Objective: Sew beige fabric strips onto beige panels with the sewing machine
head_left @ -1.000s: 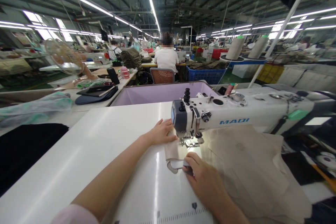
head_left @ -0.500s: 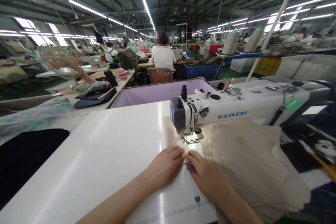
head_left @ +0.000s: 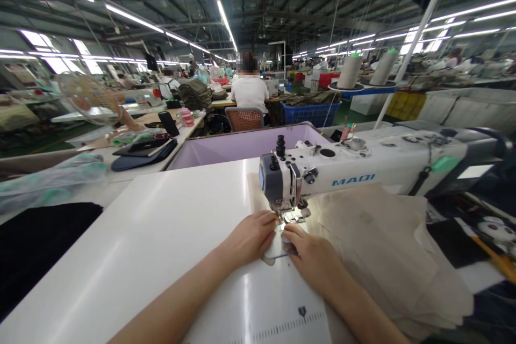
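A white sewing machine (head_left: 363,172) stands on the right of the white table (head_left: 177,226), its lit presser foot (head_left: 293,218) low over the bed. Beige fabric (head_left: 379,247) lies beneath the machine arm and spreads to the right. My left hand (head_left: 256,236) is left of the foot, fingers closed and pressed down at the fabric's edge. Just in front of the foot, my right hand (head_left: 308,250) has its fingers bent together. What either hand's fingertips grip is too small to make out.
Behind the table sits a lilac bin (head_left: 242,146). Dark cloth (head_left: 44,247) and a plastic bag (head_left: 56,177) lie at the left. Thread cones (head_left: 350,71) stand behind the machine. A seated person (head_left: 249,91) is farther back.
My left hand has moved forward and left, nearer the foot. The fingertips of both hands are now farther apart, uncovering a metal plate between them. The view has shifted slightly.
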The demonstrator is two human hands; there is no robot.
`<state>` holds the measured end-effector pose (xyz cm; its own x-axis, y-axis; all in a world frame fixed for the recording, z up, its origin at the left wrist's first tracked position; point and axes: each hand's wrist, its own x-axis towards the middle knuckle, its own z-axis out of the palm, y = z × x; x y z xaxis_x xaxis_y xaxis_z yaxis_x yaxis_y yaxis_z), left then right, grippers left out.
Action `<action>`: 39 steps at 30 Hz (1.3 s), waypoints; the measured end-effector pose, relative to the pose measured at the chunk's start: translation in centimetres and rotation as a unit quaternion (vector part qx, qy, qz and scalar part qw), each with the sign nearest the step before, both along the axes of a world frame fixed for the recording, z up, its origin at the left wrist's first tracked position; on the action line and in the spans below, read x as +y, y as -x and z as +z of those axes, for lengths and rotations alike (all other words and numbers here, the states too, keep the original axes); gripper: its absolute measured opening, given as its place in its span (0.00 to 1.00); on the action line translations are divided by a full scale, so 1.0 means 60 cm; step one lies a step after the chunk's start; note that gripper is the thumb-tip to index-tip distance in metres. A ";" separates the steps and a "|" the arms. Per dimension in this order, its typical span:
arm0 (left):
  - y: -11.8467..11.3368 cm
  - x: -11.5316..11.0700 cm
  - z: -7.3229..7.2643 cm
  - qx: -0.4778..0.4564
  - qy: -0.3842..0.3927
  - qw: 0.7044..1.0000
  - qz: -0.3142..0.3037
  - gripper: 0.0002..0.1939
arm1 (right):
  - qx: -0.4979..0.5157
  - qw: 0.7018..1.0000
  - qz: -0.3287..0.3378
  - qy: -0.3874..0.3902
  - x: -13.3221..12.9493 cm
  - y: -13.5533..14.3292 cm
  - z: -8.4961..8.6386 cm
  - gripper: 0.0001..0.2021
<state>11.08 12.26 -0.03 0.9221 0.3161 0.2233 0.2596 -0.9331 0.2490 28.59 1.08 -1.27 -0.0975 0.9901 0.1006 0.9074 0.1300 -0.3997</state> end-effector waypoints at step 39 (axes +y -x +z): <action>0.014 -0.122 -0.003 0.053 0.008 0.997 0.056 0.12 | 0.039 0.999 0.020 0.007 -0.066 0.006 -0.016 0.21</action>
